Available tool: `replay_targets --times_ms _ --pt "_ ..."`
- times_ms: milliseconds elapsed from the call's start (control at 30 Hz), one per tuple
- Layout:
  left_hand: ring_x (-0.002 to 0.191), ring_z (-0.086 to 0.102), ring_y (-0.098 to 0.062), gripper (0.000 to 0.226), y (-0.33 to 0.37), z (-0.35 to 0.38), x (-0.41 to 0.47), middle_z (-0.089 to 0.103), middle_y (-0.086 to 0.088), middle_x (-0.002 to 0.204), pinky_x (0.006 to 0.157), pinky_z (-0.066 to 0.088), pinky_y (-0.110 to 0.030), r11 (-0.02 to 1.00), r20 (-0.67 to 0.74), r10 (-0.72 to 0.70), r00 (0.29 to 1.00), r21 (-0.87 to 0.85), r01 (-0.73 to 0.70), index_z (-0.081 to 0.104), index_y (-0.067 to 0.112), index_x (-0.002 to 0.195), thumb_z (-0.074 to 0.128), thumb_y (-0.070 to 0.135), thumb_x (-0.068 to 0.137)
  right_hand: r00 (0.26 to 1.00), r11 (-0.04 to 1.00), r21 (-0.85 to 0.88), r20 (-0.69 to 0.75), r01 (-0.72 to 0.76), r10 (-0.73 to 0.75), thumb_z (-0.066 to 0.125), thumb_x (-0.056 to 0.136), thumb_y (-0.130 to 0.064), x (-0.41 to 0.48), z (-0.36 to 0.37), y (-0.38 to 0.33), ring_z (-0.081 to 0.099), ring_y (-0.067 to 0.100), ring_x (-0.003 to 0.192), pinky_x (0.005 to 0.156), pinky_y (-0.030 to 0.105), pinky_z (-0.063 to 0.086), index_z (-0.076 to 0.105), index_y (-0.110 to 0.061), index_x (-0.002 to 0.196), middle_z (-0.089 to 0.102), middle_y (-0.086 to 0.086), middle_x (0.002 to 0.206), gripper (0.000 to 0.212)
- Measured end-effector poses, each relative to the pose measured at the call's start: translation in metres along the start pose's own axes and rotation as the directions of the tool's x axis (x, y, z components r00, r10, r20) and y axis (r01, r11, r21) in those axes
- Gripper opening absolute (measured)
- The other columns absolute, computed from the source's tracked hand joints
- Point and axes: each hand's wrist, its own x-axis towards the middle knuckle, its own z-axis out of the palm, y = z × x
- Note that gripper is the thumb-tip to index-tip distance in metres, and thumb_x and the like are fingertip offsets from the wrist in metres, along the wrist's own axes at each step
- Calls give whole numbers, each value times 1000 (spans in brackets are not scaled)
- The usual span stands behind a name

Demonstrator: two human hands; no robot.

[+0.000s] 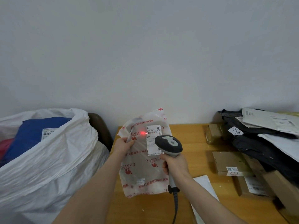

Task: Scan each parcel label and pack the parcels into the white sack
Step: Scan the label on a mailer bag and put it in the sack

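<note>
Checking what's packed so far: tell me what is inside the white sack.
A blue parcel with a white label lies uppermost, a red item left of it. Anything beneath is hidden by them and the white sack's wall.

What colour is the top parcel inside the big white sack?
Blue soft plastic parcel, seen best in the head view.

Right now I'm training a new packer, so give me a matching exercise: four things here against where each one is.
Things:
1 scanner
2 Camel-printed parcel
3 blue parcel
4 cardboard box

Places:
A in the white sack
B on the table
C held in the right hand
D held in the left hand

Pairs: 1-C, 2-D, 3-A, 4-B
</note>
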Motion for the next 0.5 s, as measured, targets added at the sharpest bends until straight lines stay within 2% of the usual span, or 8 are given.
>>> replay_targets --times_ms 233,367,500 --pt "79 67 -23 31 1 -5 -3 68 -2 85 81 57 -43 1000 -13 7 1000 30 -7 65 14 113 63 35 90 1000 1000 20 4 19 -19 66 81 -4 -3 -1 -3 53 16 48 50 27 44 64 -6 70 59 6 53 11" --pt "80 67 -25 34 4 -6 -6 68 -2 85 81 57 -44 1000 -22 14 1000 7 -13 65 11 116 64 32 90 1000 999 33 24 17 -18 66 82 -4 -5 -2 -4 51 16 46 49 27 44 64 -4 72 58 5 53 10" --pt "88 67 -30 37 6 -9 -10 69 -11 96 85 56 -46 1000 -29 19 999 -5 -19 64 6 118 64 30 90 999 998 67 33 6 -8 66 82 -3 -5 -2 -2 50 15 43 45 25 42 64 -2 72 58 5 51 10"
